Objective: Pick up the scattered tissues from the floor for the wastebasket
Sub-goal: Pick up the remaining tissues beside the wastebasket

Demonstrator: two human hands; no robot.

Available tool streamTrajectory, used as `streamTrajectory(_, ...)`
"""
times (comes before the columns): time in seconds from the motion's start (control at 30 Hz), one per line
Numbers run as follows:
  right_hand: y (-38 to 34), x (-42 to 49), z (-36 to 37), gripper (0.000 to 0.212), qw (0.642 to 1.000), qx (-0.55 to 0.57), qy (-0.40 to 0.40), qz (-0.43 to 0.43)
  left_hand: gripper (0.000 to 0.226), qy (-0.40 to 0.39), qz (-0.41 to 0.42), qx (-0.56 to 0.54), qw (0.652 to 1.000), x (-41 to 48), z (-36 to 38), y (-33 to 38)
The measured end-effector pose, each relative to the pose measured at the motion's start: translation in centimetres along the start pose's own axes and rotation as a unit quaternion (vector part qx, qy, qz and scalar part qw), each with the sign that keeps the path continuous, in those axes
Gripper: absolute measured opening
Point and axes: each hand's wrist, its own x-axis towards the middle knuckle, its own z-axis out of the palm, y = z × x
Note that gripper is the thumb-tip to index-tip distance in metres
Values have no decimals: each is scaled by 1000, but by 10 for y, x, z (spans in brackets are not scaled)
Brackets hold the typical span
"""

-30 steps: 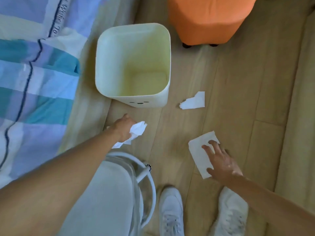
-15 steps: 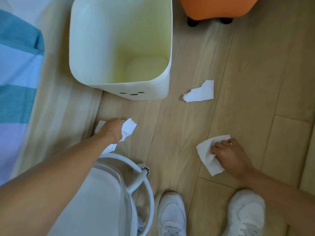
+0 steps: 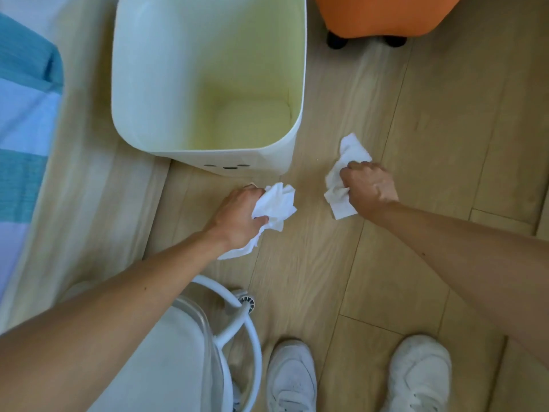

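White tissue fills both hands. The left hand (image 3: 237, 215) is clenched round a crumpled tissue wad (image 3: 274, 206), whose loose tail hangs down below the wrist toward the floor (image 3: 430, 120). The right hand (image 3: 370, 188) is fisted on a second clump of tissue (image 3: 344, 176): one part sticks out ahead of the knuckles, another flatter part lies below the fist. Whether that upper part is a separate piece being gathered in, I cannot tell, nor whether it has left the boards.

What the next move turns on is where the wastebasket (image 3: 298, 84) lies from the hands. Its open mouth is straight ahead of the left hand, with the near wall just beyond those knuckles. From the right hand it lies ahead and to the left, and its near right corner stands between the two fists. So the left hand is the nearer and, as I judge it, needs only to rise and go forward over the near rim, while the right must also cross leftward. No tissue shows inside the basket, so the dropping is not yet done.

Further out, an orange stool (image 3: 383, 13) stands beyond the basket's right side, a white chair base (image 3: 249, 328) sits beneath the left forearm, and striped bedding (image 3: 23, 114) runs along the left edge.
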Motion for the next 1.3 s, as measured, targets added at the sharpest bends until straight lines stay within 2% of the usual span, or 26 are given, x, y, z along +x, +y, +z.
streamTrajectory(0.1,-1,-17,-5,36,997,54,-37,38,22,5,7,-39,999,-14,-2,18)
streamTrajectory(0.2,9,-39,-29,48,971,218,-27,99,34,22,20,-71,997,-36,-19,44)
streamTrajectory(0.27,18,-54,-54,34,954,267,-9,134,28,39,30,-104,993,-54,-38,66)
streamTrajectory(0.33,31,-69,-83,18,949,266,-4,168,19,62,29,-134,989,-75,-62,86)
streamTrajectory(0.43,44,-85,-114,23,944,264,-26,197,17,86,15,-155,984,-100,-92,107)
streamTrajectory(0.57,43,-79,-108,18,975,180,-74,109,20,76,-10,-153,985,-110,-98,106)
streamTrajectory(0.7,36,-40,-53,23,984,158,-79,39,23,57,-15,-148,987,-97,-67,82)
streamTrajectory(0.8,30,-13,-10,19,989,123,-83,9,22,51,-22,-152,987,-86,-39,64)
streamTrajectory(0.87,26,-4,11,19,990,117,-78,32,22,45,-34,-159,986,-83,-22,58)
streamTrajectory(0.97,24,-3,18,30,979,143,-87,114,21,29,-44,-187,981,-88,-7,59)
streamTrajectory(1.07,24,-19,-4,34,976,182,-52,105,26,20,-45,-200,979,-97,-11,73)
streamTrajectory(1.1,23,-28,-17,35,971,211,-20,108,25,24,-44,-203,978,-101,-18,81)
streamTrajectory(1.17,22,-51,-52,45,928,337,47,153,26,48,-35,-223,973,-111,-37,100)
streamTrajectory(1.23,22,-71,-102,47,864,452,115,188,49,102,-27,-260,960,-121,-68,120)
streamTrajectory(1.3,22,-86,-161,31,827,495,173,202,68,176,-21,-281,943,-126,-104,137)
